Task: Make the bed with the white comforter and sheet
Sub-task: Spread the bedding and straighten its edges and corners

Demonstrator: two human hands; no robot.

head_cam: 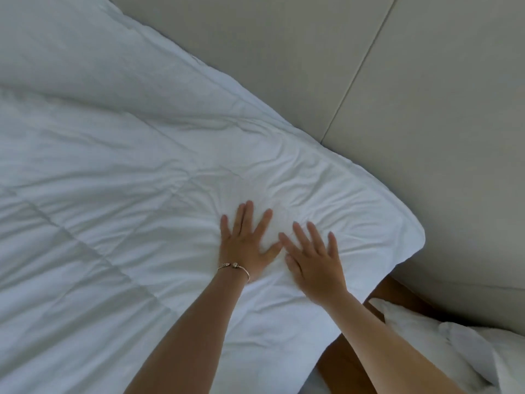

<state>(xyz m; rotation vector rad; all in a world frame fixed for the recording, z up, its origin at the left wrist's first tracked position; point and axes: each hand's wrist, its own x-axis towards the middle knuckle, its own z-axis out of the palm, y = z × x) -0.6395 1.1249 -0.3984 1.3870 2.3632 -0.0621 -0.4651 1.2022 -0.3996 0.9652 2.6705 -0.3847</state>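
A white quilted comforter (119, 177) covers the bed and fills most of the head view, wrinkled near its rounded top right corner (409, 231). My left hand (247, 243), with a thin bracelet on the wrist, presses flat on the comforter with fingers spread. Just to its right, my right hand (315, 263) also lies flat on the fabric, fingers straight and spread. Both hands rest side by side a little inward from the corner. No separate sheet can be told apart.
A beige padded headboard (397, 95) with a seam runs along the comforter's upper right edge. More bunched white bedding (443, 345) lies at the bottom right, beside a strip of brown wood (349, 362) under my right forearm.
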